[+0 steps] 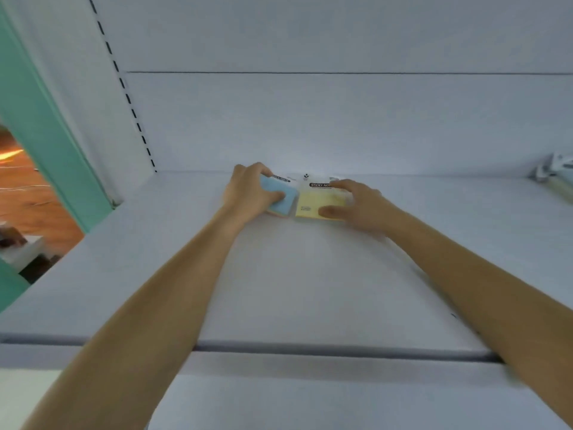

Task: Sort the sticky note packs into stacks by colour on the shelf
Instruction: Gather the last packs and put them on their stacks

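Close to the shelf's (310, 274) back wall (310, 125), your left hand (248, 190) curls round the blue pack (280, 193), thumb on top. Beside it on the right, the yellow pack (311, 201) lies flat by that wall. Your right hand (356, 203) pinches it, fingers at its far edge, thumb near its front. Far right along the wall sit blurred items (555, 172).

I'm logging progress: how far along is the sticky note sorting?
Done: a blue pack and a yellow pack lie side by side at the back of the shelf, colours apart. In hand: the left hand grips the blue pack, the right hand holds the yellow pack. Left: blurred items at the far right may need sorting; I cannot tell what they are.
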`<state>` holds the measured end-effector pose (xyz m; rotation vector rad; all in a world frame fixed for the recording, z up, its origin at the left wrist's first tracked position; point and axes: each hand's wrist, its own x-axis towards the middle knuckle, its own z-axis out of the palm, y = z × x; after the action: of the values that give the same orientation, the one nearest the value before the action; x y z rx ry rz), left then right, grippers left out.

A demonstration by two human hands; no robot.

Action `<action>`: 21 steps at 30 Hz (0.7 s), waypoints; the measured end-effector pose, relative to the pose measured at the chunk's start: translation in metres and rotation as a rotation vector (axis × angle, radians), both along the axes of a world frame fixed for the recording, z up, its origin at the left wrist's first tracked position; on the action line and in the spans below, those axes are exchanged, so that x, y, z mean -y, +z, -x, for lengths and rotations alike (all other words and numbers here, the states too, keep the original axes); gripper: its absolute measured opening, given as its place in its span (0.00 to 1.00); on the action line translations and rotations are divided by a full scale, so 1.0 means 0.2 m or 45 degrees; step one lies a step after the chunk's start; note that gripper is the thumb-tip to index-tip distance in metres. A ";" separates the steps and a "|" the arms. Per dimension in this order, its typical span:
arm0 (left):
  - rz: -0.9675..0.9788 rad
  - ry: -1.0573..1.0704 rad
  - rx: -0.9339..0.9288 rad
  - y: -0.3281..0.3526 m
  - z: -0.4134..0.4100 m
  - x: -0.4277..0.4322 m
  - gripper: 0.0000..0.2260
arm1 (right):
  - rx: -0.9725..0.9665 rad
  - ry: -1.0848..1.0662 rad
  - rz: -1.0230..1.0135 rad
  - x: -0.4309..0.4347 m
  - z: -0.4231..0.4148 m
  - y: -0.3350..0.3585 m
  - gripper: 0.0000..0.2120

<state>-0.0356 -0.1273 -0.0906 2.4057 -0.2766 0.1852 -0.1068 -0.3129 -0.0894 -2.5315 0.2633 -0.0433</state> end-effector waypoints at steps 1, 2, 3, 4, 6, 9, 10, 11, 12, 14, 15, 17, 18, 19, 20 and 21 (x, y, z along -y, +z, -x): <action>0.059 -0.006 -0.011 0.00 0.00 0.00 0.21 | 0.003 -0.044 0.105 0.00 0.00 -0.01 0.35; 0.112 -0.006 -0.037 0.01 0.00 0.00 0.21 | 0.009 -0.084 0.183 0.00 0.01 -0.01 0.36; 0.161 0.000 -0.067 0.01 0.01 0.00 0.20 | 0.014 -0.103 0.194 0.00 0.02 0.00 0.36; 0.207 0.011 -0.100 0.01 0.01 0.00 0.19 | 0.028 -0.097 0.164 -0.01 0.03 0.00 0.34; 0.301 0.026 -0.152 0.01 0.01 0.00 0.19 | 0.082 -0.042 0.058 -0.02 0.04 -0.01 0.30; 0.440 0.065 -0.185 0.01 0.01 -0.01 0.20 | 0.223 0.006 -0.083 -0.05 0.06 -0.01 0.26; 0.493 0.084 -0.198 0.01 0.01 -0.01 0.20 | 0.272 0.008 -0.137 -0.06 0.06 -0.01 0.26; 0.548 0.098 -0.211 0.01 0.01 -0.01 0.20 | 0.317 0.016 -0.197 -0.07 0.07 0.00 0.25; 0.599 0.106 -0.216 0.02 0.02 -0.01 0.20 | 0.356 0.029 -0.256 -0.07 0.08 0.00 0.24; 0.686 0.090 -0.198 0.02 0.03 0.00 0.20 | 0.392 0.029 -0.358 -0.06 0.09 0.01 0.22; 0.718 0.070 -0.178 0.02 0.04 0.00 0.20 | 0.391 0.011 -0.404 -0.06 0.10 0.02 0.21; 0.759 0.031 -0.131 0.03 0.06 0.00 0.20 | 0.370 -0.025 -0.475 -0.04 0.11 0.03 0.20; 0.772 0.008 -0.107 0.02 0.07 0.01 0.21 | 0.361 -0.039 -0.485 -0.03 0.12 0.04 0.20; 0.783 -0.015 -0.087 0.02 0.09 0.02 0.21 | 0.357 -0.051 -0.469 -0.01 0.14 0.05 0.21; 0.790 -0.035 -0.078 0.01 0.10 0.03 0.21 | 0.361 -0.061 -0.436 0.02 0.16 0.06 0.22; 0.792 -0.057 -0.072 0.01 0.11 0.04 0.20 | 0.368 -0.074 -0.404 0.05 0.20 0.06 0.22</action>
<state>-0.0574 -0.1362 -0.0884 1.7840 -0.2077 0.1548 -0.1462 -0.3233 -0.0771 -2.1680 0.2088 -0.3585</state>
